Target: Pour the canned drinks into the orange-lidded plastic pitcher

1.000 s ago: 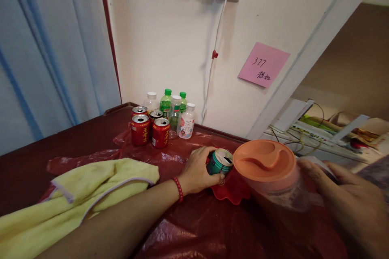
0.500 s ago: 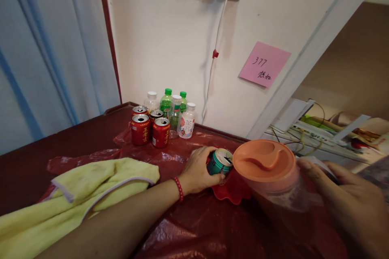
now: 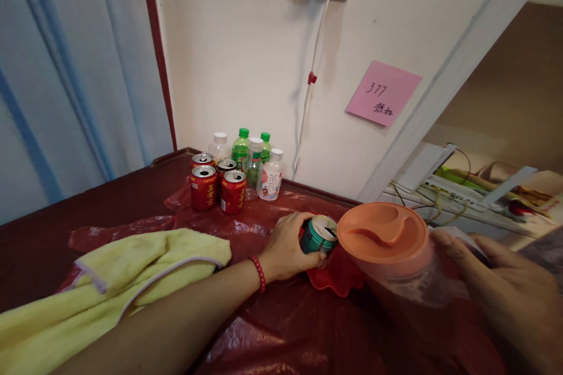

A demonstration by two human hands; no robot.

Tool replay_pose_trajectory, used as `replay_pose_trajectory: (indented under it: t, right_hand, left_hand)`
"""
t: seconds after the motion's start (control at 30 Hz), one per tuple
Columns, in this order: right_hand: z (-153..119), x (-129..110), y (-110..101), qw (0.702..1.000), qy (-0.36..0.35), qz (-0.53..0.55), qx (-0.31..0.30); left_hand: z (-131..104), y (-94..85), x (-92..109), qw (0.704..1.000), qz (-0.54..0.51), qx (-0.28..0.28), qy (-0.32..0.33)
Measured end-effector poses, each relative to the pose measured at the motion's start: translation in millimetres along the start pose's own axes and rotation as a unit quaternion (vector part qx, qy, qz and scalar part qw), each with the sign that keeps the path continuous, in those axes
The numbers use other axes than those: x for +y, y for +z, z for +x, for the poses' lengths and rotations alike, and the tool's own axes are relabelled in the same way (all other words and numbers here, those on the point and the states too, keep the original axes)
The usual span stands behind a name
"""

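Observation:
My left hand (image 3: 290, 247) wraps round a teal drink can (image 3: 317, 241), which is opened at the top and tilted. Under the can is a red dish with a wavy rim (image 3: 341, 281), partly hidden by the can and the pitcher. My right hand (image 3: 505, 287) is closed on the handle of a clear plastic pitcher (image 3: 413, 284) with an orange lid (image 3: 382, 231). The pitcher leans toward the can, its lid edge right by the can's top. No stream of liquid can be made out between them.
Several red cans (image 3: 203, 188) and several plastic bottles (image 3: 270, 176) stand at the back by the wall. A yellow cloth (image 3: 153, 263) lies at the left on red plastic sheeting (image 3: 246, 328). A white cable (image 3: 303, 123) hangs behind. Shelves with electronics (image 3: 457, 190) are at the right.

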State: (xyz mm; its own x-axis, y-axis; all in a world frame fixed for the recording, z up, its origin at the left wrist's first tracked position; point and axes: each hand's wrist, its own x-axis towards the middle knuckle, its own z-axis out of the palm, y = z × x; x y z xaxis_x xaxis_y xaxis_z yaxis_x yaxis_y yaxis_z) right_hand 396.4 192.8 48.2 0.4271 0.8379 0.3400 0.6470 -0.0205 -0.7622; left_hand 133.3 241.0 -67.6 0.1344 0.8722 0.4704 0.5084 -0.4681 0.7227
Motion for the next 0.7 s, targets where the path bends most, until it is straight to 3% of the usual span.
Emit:
replay_pose_trajectory:
  t: [0.7]
  right_hand:
    - [-1.9, 0.1, -0.1, 1.000, 0.005, 0.005, -0.004]
  left_hand:
    - [-0.8, -0.7, 0.5, 1.000, -0.002, 0.003, 0.002]
